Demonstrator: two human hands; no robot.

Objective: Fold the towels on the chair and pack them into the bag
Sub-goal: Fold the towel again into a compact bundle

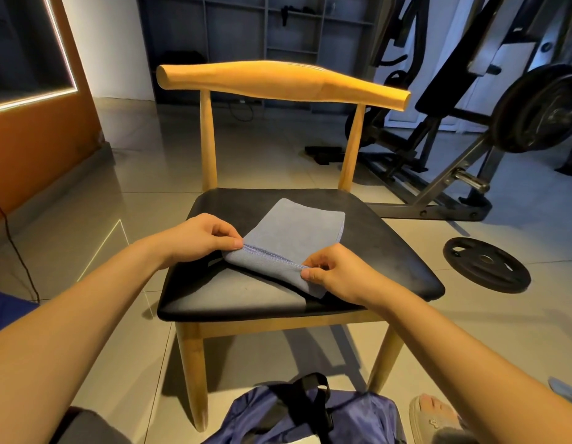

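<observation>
A wooden chair with a rounded, horn-shaped back rail and pale tapered legs stands on glossy grey floor tiles. Its seat is a wide, smooth black cushion with softly curved edges. Behind it to the right sits dark metal gym equipment, with a flat round weight plate lying on the tiles beside the chair. On the floor just in front of the chair, at the bottom of the view, is a blue bag of shiny, crinkled fabric with a black strap. On the seat lies a folded grey-blue towel, soft and matte, with a stitched hem along its near edge. The left hand pinches the left end of that hem between thumb and fingers. The right hand pinches the right end the same way, lifting the near edge slightly off the seat
</observation>
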